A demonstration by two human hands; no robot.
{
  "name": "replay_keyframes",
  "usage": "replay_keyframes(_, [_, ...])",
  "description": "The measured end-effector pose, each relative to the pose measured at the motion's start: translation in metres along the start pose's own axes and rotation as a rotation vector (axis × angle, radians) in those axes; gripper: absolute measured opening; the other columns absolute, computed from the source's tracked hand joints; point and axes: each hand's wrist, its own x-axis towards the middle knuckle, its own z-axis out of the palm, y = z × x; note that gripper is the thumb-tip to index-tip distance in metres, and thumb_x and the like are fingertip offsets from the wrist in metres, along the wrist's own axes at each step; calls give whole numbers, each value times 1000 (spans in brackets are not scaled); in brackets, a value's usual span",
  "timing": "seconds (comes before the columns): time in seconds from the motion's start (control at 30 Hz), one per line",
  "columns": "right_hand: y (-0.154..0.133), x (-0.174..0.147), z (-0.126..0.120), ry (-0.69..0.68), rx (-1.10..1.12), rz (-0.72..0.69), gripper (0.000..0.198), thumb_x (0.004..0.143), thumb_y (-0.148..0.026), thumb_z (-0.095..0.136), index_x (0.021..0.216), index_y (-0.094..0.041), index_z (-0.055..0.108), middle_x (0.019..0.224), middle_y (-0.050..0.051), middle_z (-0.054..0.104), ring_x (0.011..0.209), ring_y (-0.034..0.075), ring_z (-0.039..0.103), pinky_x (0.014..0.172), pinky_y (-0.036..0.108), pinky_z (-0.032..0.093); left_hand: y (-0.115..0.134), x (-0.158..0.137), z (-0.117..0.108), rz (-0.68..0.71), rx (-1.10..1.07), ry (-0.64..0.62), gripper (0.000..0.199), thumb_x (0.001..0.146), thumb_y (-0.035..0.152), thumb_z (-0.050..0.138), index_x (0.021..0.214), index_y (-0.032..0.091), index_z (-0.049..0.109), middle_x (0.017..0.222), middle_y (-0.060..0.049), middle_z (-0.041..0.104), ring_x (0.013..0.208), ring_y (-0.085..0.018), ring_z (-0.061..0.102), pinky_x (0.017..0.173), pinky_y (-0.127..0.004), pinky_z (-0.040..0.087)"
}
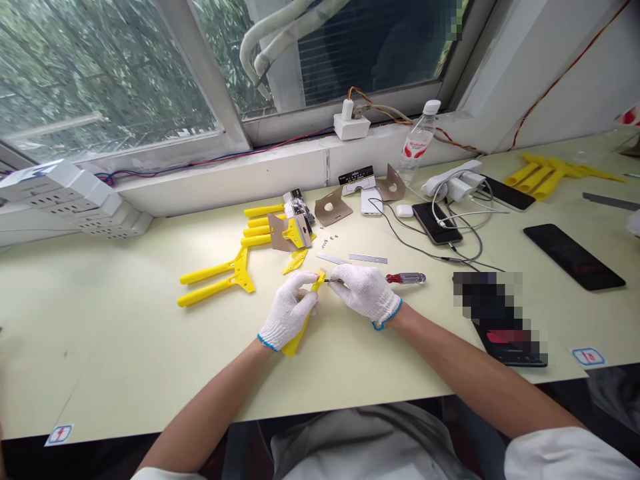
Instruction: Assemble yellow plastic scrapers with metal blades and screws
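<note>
My left hand (291,306), in a white knit glove with a blue cuff, is closed around a yellow plastic scraper (296,344). The scraper's handle slants toward me and its head points away. My gloved right hand (367,289) pinches a thin dark shaft that meets the scraper's head. In line with it, a red and clear screwdriver (407,278) handle shows beyond that hand; the middle is hidden. Just past my hands lie two flat metal blades (367,258), several tiny screws (325,244) and a small yellow plate (295,262).
Two yellow scraper bodies (215,283) lie at left, with packaged scrapers (293,230) behind. Opened cardboard (334,207) sits near the wall. At right are a water bottle (419,141), a power strip (453,180) with cables, phones (574,257) and more yellow handles (543,175).
</note>
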Motion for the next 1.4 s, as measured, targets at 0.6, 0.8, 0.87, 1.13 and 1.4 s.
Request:
replay_keyframes(0.6, [-4, 1, -2, -108, -128, 14, 23, 110, -31, 56, 102, -20, 76, 90, 0, 78, 73, 15, 71, 64, 32, 36, -10, 1, -1, 107, 67, 8, 33, 91, 16, 61, 122, 20, 72, 137, -11, 65, 65, -9, 70, 57, -26, 61])
replay_keyframes(0.8, [-4, 1, -1, -112, -7, 53, 17, 107, -26, 59, 102, -19, 74, 95, 2, 79, 82, 15, 72, 73, 28, 46, -10, 1, -2, 133, 129, 14, 34, 92, 16, 62, 124, 21, 73, 136, -11, 66, 66, -9, 69, 60, -25, 61])
replay_keyframes(0.87, [-2, 1, 0, -99, 28, 58, 14, 105, -23, 60, 101, -20, 74, 96, 3, 79, 84, 16, 73, 76, 28, 48, -11, 1, -3, 141, 147, 16, 35, 93, 16, 62, 125, 22, 73, 135, -10, 67, 65, -9, 68, 61, -26, 61])
replay_keyframes(1.13, [1, 3, -2, -81, 26, 70, 14, 104, -23, 62, 106, -19, 75, 97, 3, 79, 85, 17, 74, 75, 29, 49, -10, 2, -5, 177, 241, 34, 33, 92, 15, 63, 122, 24, 75, 135, -9, 68, 78, -13, 71, 66, -26, 62])
replay_keyframes(1.4, [-2, 5, -4, -67, 9, 69, 20, 101, -25, 62, 96, -21, 81, 83, 4, 79, 73, 16, 72, 64, 28, 46, -8, 2, -3, 173, 224, 29, 33, 92, 16, 64, 122, 23, 75, 135, -9, 67, 74, -12, 70, 65, -27, 62])
